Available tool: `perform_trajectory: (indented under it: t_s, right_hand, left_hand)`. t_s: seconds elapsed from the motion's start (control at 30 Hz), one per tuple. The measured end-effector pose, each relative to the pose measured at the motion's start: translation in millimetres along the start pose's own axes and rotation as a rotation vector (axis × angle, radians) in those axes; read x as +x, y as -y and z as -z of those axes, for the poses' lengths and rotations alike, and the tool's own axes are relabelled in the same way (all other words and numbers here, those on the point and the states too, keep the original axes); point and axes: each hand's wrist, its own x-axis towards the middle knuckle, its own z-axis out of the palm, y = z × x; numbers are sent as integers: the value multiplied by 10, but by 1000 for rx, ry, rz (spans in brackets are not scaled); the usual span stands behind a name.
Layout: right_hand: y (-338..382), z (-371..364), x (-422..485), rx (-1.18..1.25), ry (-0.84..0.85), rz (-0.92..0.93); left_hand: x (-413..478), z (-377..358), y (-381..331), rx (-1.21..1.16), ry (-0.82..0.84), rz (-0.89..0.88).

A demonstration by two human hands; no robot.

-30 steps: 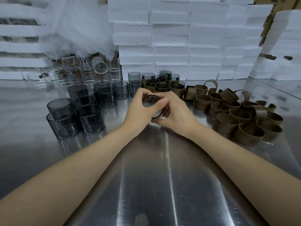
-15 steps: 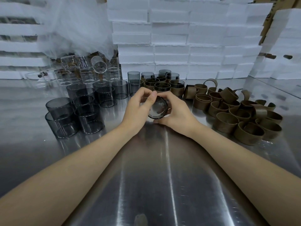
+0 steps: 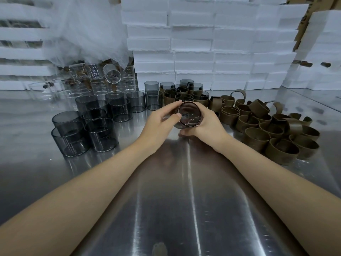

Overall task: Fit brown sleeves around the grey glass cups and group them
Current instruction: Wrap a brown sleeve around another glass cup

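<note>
Compared with one second ago, the grey cup (image 3: 189, 115) is turned more toward the camera, so one round end of it now faces the viewer. The left thumb no longer lies across it but sits at its left edge. Both hands have stayed over the same part of the steel table (image 3: 184, 200).

Well to the left of this cup stand the bare grey cups (image 3: 88, 126), close together and some set one on another. None of them shows a sleeve, so they are work that is left. Behind them, farther from the cup, are clear glasses (image 3: 92, 84), which do not seem to be part of the task.

The left hand (image 3: 158, 124) grips the cup on its left side, with the fingers curled over the top and the thumb on the near rim. The right hand (image 3: 208, 124) is wrapped round its right side. A brownish edge shows around the cup, but the right hand covers the wall, so I cannot tell whether a sleeve is fully on.

Just behind the cup stands the group of sleeved cups (image 3: 184, 93), several of them touching each other. To the right of the cup lies a heap of loose brown sleeves (image 3: 273, 132), and there are many.

I judge the task less than half done, because more cups are bare than sleeved.
</note>
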Motion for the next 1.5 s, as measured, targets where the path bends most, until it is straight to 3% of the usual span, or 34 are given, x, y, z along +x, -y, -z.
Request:
perform_trajectory:
  t_s: [0.43,0.73,1.0,1.13,1.3,1.4,1.5]
  right_hand:
    - [14,-25,-38,23,-1,92]
    - [-3,-44,-62,-310,6,320]
    - [-18,-87,-58,-230,25,319]
    - [34,-72,-45,-16,46,72]
    - [118,-40,-41,731,337,-376]
    - [130,-5,-32,889,412,-545]
    - [136,3,-36,927,410,-608]
  left_hand:
    - [-13,-35,83,215,11,-89]
    - [-31,-23,112,156,-22,-121]
    - [18,-23,72,11,-113,-73]
    - [17,-1,28,-28,-99,28]
    - [-21,-22,12,0,53,-2]
    - [-39,-40,17,131,109,-79]
    - [-35,-40,24,149,56,-83]
